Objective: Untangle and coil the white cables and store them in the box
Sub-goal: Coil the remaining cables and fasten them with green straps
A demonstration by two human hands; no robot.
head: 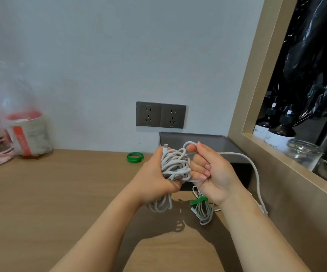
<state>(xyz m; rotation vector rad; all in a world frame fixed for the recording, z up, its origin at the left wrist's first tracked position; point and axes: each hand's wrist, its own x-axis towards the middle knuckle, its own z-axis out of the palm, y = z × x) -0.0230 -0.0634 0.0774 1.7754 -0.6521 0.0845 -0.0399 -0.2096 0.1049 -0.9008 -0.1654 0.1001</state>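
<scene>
My left hand (154, 179) grips a bundle of white cable (175, 165) above the wooden desk, with loops hanging below the fist and a connector sticking up at the top. My right hand (209, 169) pinches a loop of the same cable between thumb and forefinger right beside the bundle. A loose strand runs from there to the right and down over the desk. A second white cable coil (203, 211), bound with a green tie, lies on the desk under my right wrist. The dark grey box (207, 139) stands open just behind my hands.
A roll of green tie tape (135, 157) lies on the desk (60, 193) left of the box. Two wall sockets (160, 114) sit above the box. A pink bottle and a bagged cup stand far left. A shelf with bottles and glass jars is on the right.
</scene>
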